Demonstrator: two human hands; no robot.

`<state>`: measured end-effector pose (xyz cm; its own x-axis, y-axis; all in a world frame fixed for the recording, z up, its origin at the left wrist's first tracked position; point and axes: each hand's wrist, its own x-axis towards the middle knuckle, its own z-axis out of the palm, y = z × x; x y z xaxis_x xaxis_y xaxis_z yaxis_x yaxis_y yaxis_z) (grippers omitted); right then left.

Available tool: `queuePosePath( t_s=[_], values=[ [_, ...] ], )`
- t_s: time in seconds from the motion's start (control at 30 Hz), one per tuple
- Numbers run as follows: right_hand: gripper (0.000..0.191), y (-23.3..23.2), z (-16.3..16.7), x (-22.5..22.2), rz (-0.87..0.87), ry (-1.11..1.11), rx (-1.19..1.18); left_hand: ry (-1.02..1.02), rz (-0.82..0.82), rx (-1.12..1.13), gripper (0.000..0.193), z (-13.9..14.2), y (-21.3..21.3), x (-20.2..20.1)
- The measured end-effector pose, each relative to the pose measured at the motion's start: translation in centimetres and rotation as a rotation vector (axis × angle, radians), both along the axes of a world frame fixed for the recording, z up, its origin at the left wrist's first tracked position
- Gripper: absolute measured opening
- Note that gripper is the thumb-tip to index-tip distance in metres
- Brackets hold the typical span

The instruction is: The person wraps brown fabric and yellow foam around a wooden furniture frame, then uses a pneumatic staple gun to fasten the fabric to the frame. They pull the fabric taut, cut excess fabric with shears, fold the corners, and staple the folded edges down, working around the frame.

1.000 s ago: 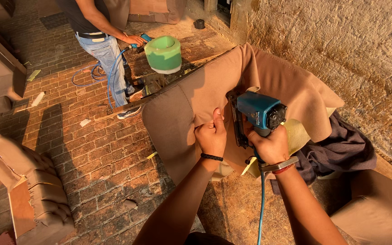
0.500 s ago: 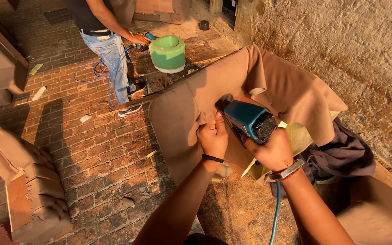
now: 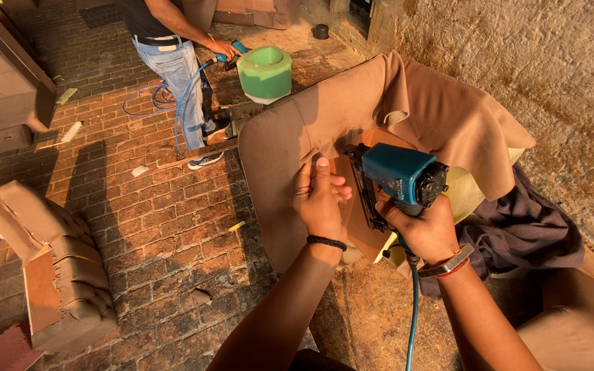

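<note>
Your right hand [image 3: 426, 230] is clenched around the grip of the blue staple gun [image 3: 399, 177], its nose set against the brown fabric [image 3: 290, 144] of the upholstered panel. Your left hand [image 3: 320, 199] lies flat on that fabric just beside the gun, fingers extended, pressing it down. A blue hose [image 3: 411, 323] hangs from the gun.
</note>
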<state>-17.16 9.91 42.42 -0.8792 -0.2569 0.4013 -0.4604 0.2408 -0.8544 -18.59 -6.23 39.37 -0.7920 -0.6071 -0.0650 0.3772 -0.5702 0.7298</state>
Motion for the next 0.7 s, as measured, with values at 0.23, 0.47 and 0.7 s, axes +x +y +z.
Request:
queuePosePath(
  t_s=[0.23, 0.47, 0.7],
  values=[
    [0.025, 0.0, 0.2, 0.3, -0.06, -0.04, 0.033, 0.031, -0.017, 0.201, 0.03, 0.4, -1.4, -4.9],
    [0.02, -1.6, -0.4, -0.5, -0.088, 0.033, 0.071, 0.127, 0.211, -0.568, 0.037, -3.5, -1.0, -1.2],
    [0.021, -3.8, -0.8, -0.8, -0.102, 0.132, 0.146, 0.089, 0.407, -0.749, 0.019, -3.5, -2.1, -1.5]
  ],
)
